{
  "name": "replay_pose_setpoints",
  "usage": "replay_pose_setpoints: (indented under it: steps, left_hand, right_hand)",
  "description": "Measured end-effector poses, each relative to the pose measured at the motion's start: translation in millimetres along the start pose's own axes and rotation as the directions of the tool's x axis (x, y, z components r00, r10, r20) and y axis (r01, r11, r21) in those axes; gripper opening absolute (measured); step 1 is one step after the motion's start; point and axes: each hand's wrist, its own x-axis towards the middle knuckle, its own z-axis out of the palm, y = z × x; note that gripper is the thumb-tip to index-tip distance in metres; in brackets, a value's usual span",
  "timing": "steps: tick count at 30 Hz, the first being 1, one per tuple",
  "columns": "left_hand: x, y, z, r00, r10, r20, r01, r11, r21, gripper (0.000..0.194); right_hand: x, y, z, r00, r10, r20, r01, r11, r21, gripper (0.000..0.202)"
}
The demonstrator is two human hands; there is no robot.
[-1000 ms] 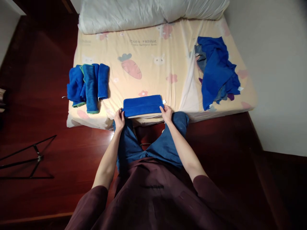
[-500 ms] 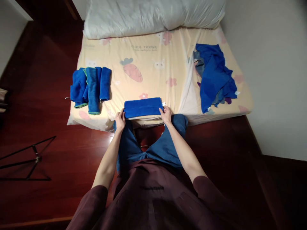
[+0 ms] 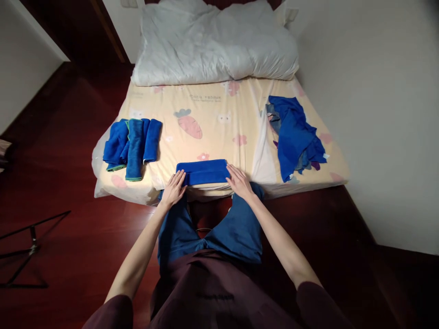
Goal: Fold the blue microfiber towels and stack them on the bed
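Observation:
A blue towel point(image 3: 203, 172), folded into a long flat strip, lies along the front edge of the bed. My left hand point(image 3: 174, 188) rests flat on its left end, fingers stretched out. At the right end, my right hand point(image 3: 239, 181) lies with extended fingers touching the towel's edge. To the left sits a group of rolled or folded blue towels point(image 3: 152, 140), one of them a duller blue roll with green trim point(image 3: 135, 151). Over on the right is a loose heap of blue cloths point(image 3: 297, 137), with grey and purple bits showing underneath.
The bed point(image 3: 212, 141) has a yellow sheet with carrot and rabbit prints. A pale quilt point(image 3: 219, 45) is bunched across its far end. A white wall point(image 3: 370, 114) runs along the right. Black tripod legs point(image 3: 32, 237) stand on the floor at left.
Both hands have let go of the towel's ends, which they pinched before, and now lie flatter with fingers extended. The camera view has tilted up, showing more of the quilt.

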Motion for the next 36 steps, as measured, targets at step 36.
replay_pose_setpoints:
  steps: [36]
  left_hand:
    - [0, -56, -0.1, 0.991, -0.01, 0.13, 0.046, 0.96, -0.276, 0.067]
  right_hand:
    - [-5, 42, 43, 0.976, 0.16, 0.147, -0.2, 0.926, 0.319, 0.062]
